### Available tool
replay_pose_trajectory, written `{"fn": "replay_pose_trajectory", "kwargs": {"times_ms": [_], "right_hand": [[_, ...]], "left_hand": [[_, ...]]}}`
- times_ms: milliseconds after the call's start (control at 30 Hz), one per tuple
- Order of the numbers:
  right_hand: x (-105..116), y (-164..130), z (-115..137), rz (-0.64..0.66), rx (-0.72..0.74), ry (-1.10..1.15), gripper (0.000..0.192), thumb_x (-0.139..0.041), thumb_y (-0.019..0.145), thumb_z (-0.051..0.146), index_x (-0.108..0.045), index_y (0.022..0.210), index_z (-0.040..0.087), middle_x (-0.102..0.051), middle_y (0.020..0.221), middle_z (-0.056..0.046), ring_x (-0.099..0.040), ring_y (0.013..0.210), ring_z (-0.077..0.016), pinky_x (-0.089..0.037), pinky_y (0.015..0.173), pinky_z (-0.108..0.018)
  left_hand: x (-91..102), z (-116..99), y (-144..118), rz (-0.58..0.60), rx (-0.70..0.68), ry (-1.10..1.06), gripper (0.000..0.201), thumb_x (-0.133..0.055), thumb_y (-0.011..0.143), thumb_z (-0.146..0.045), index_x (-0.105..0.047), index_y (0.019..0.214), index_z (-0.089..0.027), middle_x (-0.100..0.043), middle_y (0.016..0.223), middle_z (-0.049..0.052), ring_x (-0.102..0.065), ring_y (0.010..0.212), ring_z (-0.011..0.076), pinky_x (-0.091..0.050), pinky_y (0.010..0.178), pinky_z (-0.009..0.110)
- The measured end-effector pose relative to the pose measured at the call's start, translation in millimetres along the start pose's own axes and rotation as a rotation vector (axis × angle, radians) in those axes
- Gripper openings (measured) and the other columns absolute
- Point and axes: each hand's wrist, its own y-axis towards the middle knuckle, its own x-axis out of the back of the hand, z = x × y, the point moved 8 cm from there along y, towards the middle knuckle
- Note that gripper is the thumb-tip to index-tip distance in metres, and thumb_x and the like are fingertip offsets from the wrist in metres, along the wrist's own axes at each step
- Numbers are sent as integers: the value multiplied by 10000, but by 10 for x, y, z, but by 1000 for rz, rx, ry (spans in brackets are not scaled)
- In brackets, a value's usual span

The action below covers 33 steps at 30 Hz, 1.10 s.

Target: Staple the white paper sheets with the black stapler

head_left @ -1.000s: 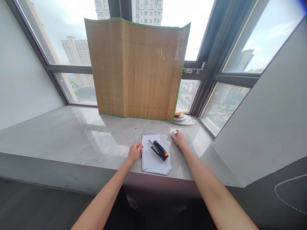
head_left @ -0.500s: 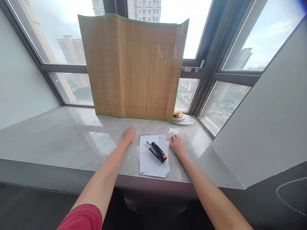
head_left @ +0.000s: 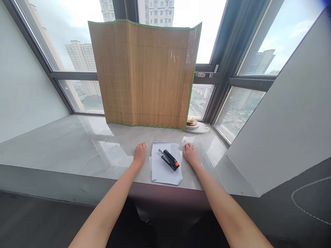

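Note:
My left hand (head_left: 140, 153) rests on the grey stone sill (head_left: 103, 162), left of a stack of white paper (head_left: 160, 174), its fingers curled in with nothing visible in them. Right of the paper, my right hand (head_left: 190, 153) lies on the sill close to the sheet's edge, also loosely closed. Between the hands, a black stapler (head_left: 169, 161) with an orange part at one end lies slanted on the paper, its arms spread apart. Neither hand touches the stapler. Handwriting covers the paper's upper right part.
A bamboo mat (head_left: 152, 75) with green edging stands upright behind the hands against the window. Beside it sit stacked plates (head_left: 198, 127). A small white paper piece (head_left: 188, 139) lies beyond my right hand. A slanted white wall (head_left: 281, 113) bounds the right side.
My left hand has drawn back slightly toward me and its fingers are more curled in. The camera view has shifted a little; the right hand, paper and stapler stay in place.

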Motion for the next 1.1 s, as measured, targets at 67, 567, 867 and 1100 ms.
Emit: {"fn": "replay_pose_trajectory", "kwargs": {"times_ms": [67,567,867,1100], "right_hand": [[61,-21,-8,2,-53,130,270,-478,913,117,-684,1077,177,-640,1244,-159,-552,1201,-304,-437,1065,-427],[-5,-853,901,79,256,400,379,-706,875,255,-634,1247,245,-698,1125,-83,-644,1029,-255,-516,927,-388],[49,-894,958,87,383,439,388,-712,856,136,-668,1223,253,-705,1101,-68,-633,1040,-260,-505,961,-408],[76,-910,962,90,386,479,399,-709,857,133,-681,1239,244,-700,1090,-65,-639,1030,-250,-514,959,-392]], "left_hand": [[17,-70,-190,40,11,35,326,-337,984,-51,-611,1117,-166,-687,999,130,-646,974,257,-485,806,333],[136,-468,-603,95,-216,-78,409,-387,1010,-99,-612,1336,-201,-614,1240,122,-663,1013,221,-520,714,280],[306,-554,-696,52,-384,-327,356,-494,1023,-270,-664,1335,-289,-733,1213,73,-696,1047,201,-523,882,283],[190,-506,-679,203,-292,-435,267,-549,966,-377,-759,1110,-298,-793,1046,35,-715,906,204,-500,876,283]]}}
